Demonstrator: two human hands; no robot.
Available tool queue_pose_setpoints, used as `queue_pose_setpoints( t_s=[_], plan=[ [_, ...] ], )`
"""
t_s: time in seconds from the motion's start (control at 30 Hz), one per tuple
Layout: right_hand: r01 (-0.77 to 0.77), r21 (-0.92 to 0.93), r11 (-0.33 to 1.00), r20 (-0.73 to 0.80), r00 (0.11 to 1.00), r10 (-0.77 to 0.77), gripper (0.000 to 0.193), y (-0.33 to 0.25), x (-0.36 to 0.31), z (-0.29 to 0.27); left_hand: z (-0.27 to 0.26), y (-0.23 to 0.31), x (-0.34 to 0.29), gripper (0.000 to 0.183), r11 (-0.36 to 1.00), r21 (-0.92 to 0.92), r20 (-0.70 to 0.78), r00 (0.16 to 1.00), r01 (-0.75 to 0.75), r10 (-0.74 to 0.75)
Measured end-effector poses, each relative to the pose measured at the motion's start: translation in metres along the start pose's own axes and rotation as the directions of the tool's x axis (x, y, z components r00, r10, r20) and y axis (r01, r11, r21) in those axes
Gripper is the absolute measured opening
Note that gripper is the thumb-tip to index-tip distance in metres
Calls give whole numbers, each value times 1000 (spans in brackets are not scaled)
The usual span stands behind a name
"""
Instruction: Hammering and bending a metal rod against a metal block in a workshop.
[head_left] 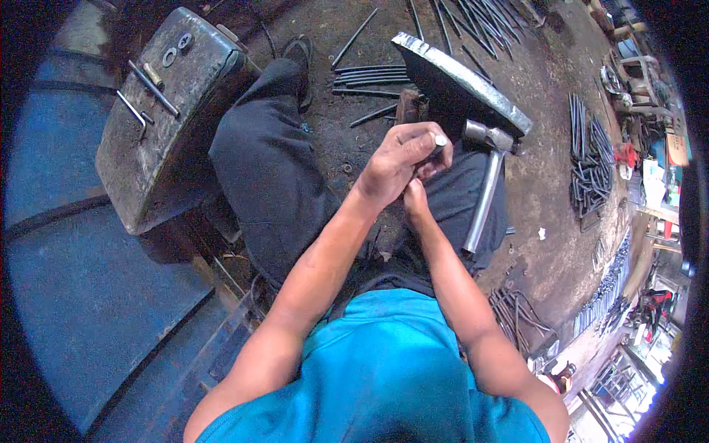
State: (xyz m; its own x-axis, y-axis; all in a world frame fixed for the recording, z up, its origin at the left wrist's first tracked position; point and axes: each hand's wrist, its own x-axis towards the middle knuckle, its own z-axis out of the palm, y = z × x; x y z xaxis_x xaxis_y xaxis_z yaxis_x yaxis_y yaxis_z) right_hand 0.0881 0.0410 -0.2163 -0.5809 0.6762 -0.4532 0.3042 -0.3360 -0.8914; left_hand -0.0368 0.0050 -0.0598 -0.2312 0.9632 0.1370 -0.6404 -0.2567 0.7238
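My left hand (399, 164) is closed in front of my lap around a metal rod (441, 140), whose bright round end pokes out beside the thumb. Just below it, my right hand (416, 196) is bunched close against the left one. Its fingers are mostly hidden, and what they hold I cannot make out. A hammer (484, 199) with a metal handle rests over my right thigh, its head (487, 135) close to the lower end of a thick dark metal slab (464, 80) with a pale worn edge.
On the left stands a worn block-like seat (173, 111) carrying washers (170, 57), a short rod (153, 88) and a bent hex key (131, 109). Dark rods (373, 75) lie on the floor ahead. Bundled rods (588, 159) are piled at the right, with bent ones (519, 314) nearer.
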Motion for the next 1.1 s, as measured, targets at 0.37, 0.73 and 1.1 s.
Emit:
queue_pose_setpoints(
  t_s=[0.37,0.73,1.1],
  plan=[
    [-245,170,955,224,953,204,63,-5,-5,-2,0,5,13,35,987,69,-292,943,-147,160],
    [-538,208,817,467,788,400,48,-25,-17,-1,-46,-22,25,27,996,-83,-660,750,-14,-45],
    [-620,445,646,813,583,-1,58,-47,-33,-10,-56,-39,28,25,966,-256,-569,801,42,-186]
  ],
)
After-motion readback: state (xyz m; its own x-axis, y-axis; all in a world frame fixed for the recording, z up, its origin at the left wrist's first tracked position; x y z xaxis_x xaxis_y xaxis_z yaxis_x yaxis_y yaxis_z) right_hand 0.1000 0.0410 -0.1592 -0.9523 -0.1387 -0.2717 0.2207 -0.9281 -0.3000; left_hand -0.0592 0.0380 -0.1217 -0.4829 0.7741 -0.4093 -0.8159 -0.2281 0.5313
